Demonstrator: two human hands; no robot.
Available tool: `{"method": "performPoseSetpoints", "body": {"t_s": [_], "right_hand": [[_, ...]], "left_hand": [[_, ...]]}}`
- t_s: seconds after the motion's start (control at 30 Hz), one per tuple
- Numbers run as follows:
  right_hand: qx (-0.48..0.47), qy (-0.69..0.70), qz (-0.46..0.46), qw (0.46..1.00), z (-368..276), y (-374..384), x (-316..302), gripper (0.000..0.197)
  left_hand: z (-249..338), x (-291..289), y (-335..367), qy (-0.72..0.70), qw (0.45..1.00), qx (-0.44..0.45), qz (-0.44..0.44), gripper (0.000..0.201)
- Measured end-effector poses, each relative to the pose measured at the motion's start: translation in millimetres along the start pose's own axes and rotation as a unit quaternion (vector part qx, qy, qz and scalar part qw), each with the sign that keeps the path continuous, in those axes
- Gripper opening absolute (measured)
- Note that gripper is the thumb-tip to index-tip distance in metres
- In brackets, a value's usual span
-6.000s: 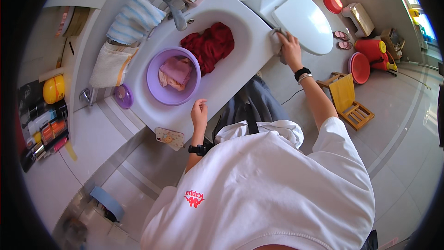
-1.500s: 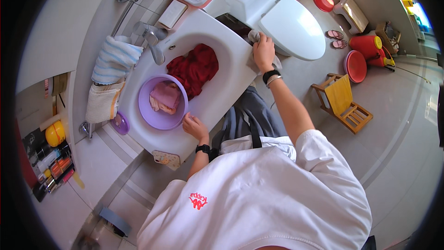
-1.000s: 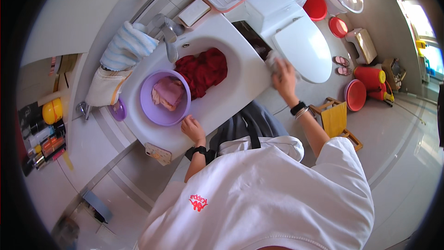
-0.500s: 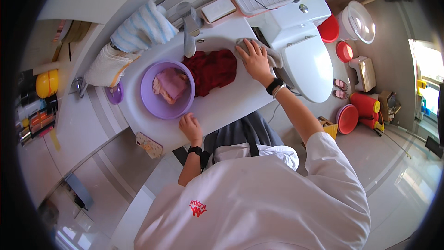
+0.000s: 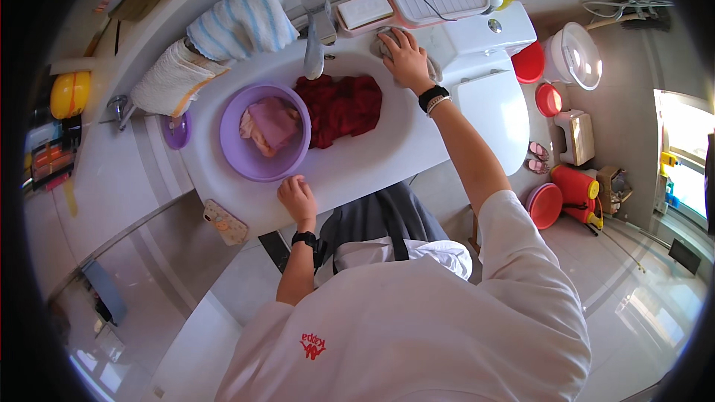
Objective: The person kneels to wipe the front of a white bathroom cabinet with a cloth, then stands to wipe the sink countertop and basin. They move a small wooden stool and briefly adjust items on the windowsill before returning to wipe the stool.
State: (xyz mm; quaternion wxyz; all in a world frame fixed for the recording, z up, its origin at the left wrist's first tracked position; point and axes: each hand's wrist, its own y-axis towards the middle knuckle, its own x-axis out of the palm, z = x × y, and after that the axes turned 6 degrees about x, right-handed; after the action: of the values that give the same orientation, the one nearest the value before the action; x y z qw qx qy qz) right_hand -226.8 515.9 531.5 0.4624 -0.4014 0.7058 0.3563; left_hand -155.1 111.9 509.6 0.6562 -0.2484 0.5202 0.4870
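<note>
Cloth (image 5: 433,68) under spread fingers of your right hand (image 5: 407,61), on bathtub (image 5: 350,171) corner. Left hand (image 5: 296,198) beside purple basin (image 5: 257,167), fingers half-bent; cannot tell if gripping. Step looks like wiping; next stroke probably calls for flat pressure, clear of white box (image 5: 365,9) beyond fingertips.

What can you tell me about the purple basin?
The purple basin is round, with a raised rim, and looks like smooth plastic. It stands open side up in the white tub, holding bunched pink cloth. Dark red cloth lies at its right. The left hand is near its front rim; contact is unclear.
</note>
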Motion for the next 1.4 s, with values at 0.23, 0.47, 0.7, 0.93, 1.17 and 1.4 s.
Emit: {"method": "performPoseSetpoints", "body": {"t_s": [0.23,0.47,0.7,0.93,1.17,1.4], "right_hand": [[0.107,0.072,-0.013,0.992,13,-39,-7,0.059],[0.108,0.067,0.001,0.992,20,-117,-24,0.061],[0.141,0.047,0.004,0.989,13,-198,-42,0.064],[0.151,0.019,0.017,0.988,-33,-250,-38,0.061],[0.103,0.052,-0.034,0.993,-132,-292,-12,0.059],[0.005,0.081,-0.062,0.995,-246,-322,22,0.061]], "left_hand": [[-1,1,-2,0.009,1.0,0.007,0.004,0.008],[1,1,0,0.004,1.0,0.019,0.001,0.009],[-1,3,-1,-0.011,0.999,0.034,-0.006,0.01],[-8,5,-2,-0.047,0.998,0.047,-0.002,0.009],[-20,-30,-11,-0.213,0.975,0.055,-0.005,0.014],[-76,-100,-49,-0.302,0.953,0.013,0.005,0.017]]}}
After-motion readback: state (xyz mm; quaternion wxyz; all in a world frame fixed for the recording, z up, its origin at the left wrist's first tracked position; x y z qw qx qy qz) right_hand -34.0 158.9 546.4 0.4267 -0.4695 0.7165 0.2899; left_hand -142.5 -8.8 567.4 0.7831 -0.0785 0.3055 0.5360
